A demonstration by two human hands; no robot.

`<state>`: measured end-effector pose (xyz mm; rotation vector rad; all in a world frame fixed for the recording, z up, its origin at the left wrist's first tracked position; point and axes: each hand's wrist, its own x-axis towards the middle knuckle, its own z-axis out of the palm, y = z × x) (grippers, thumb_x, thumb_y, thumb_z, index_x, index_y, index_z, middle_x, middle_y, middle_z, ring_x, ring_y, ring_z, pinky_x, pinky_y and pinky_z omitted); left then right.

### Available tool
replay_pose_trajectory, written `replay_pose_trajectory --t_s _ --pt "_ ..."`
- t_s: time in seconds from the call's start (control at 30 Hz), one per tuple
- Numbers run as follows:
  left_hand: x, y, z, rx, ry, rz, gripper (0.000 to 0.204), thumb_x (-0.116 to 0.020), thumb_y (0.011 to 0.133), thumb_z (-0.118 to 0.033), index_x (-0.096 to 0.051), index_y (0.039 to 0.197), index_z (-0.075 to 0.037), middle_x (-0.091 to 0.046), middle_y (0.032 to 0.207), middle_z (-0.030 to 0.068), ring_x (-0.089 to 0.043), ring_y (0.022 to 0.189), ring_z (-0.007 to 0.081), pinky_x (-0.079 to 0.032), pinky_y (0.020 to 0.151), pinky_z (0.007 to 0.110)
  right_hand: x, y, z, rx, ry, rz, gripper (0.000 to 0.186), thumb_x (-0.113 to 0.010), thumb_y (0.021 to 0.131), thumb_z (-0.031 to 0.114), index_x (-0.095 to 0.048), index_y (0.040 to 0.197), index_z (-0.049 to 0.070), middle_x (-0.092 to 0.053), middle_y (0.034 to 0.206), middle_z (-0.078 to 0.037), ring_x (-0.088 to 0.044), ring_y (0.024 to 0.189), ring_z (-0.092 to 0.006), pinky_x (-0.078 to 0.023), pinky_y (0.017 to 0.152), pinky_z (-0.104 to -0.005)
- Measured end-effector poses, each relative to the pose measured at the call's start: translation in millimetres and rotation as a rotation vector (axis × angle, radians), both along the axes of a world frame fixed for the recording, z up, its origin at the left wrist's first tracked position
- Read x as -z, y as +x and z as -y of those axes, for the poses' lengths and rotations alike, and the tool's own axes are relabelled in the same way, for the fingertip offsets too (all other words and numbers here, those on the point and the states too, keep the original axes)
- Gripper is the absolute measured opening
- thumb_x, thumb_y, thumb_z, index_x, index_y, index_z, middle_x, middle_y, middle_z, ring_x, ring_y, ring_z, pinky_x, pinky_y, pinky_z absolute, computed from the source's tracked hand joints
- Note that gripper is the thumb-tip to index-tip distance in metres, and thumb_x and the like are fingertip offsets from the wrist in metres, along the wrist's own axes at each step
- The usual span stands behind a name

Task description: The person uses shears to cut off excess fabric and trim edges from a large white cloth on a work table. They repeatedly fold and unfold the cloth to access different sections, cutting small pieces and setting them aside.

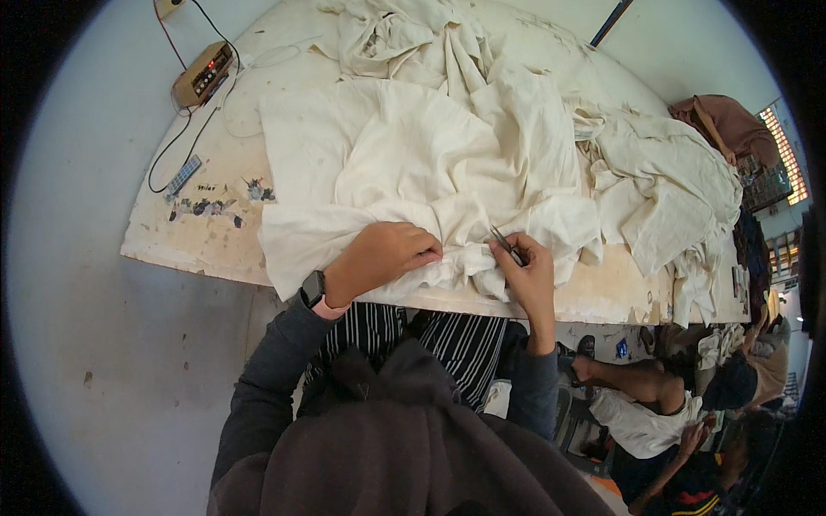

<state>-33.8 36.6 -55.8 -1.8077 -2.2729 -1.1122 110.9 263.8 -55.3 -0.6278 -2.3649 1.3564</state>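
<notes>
- Mostly, the table (215, 245) fills the upper middle of the frame, a pale, stained board, its near edge running across the centre.
- Cream cloth (413, 163) lies heaped across it from the top centre to the right edge; it looks soft, light and limp, likely to slide and bunch, so it is best held flat near the fold being worked.
- Left hand (379, 258), centre frame, presses the gathered hem down, fingers curled together on the cloth.
- Right hand (529, 271), just right of centre, pinches small snips (506, 243) against the fold.
- Small box with red lights (203, 76) sits upper left, wires trailing.
</notes>
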Motion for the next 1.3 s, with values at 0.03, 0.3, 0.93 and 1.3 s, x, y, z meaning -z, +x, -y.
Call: replay_pose_trajectory --t_s 0.03,0.3,0.93,1.3 --pt "-1.1 0.2 1.1 -0.001 -0.002 0.009 0.014 -0.073 0.089 -0.021 -0.073 0.096 -0.009 -0.073 0.090 0.0053 -0.069 0.082 0.0252 -0.054 0.072 0.036 1.6 -0.2 0.0 -0.001 0.010 -0.012 0.027 -0.076 0.090 0.022 -0.067 0.086 -0.003 -0.054 0.061 -0.002 -0.045 0.057 -0.0074 -0.036 0.053 -0.0270" --pt "7.7 -1.6 3.9 0.071 0.089 0.036 0.015 -0.070 0.083 -0.017 -0.076 0.095 -0.009 -0.074 0.088 0.0052 -0.070 0.080 0.0237 -0.055 0.074 0.034 -1.9 0.9 1.6 0.001 -0.016 0.009 0.026 -0.076 0.089 0.023 -0.068 0.086 -0.002 -0.054 0.061 -0.001 -0.045 0.058 -0.0074 -0.036 0.054 -0.0269" --pt "-0.5 0.8 3.0 -0.023 0.065 0.075 0.016 -0.071 0.090 -0.021 -0.066 0.098 -0.008 -0.071 0.079 0.0086 -0.069 0.071 0.0291 -0.052 0.064 0.039 -73.6 11.9 45.8 -0.105 0.704 -0.043 0.033 -0.079 0.083 0.036 -0.066 0.094 0.007 -0.068 0.072 -0.007 -0.068 0.064 -0.0260 -0.049 0.062 -0.0364" --pt "-1.9 2.7 1.8 -0.032 0.075 0.046 0.016 -0.070 0.091 -0.022 -0.065 0.098 -0.009 -0.071 0.081 0.0080 -0.069 0.073 0.0290 -0.052 0.065 0.039 -63.3 -5.3 59.1 -0.345 1.055 0.020 0.030 -0.073 0.090 0.035 -0.059 0.084 0.009 -0.062 0.064 -0.005 -0.061 0.055 -0.0273 -0.044 0.056 -0.0381"
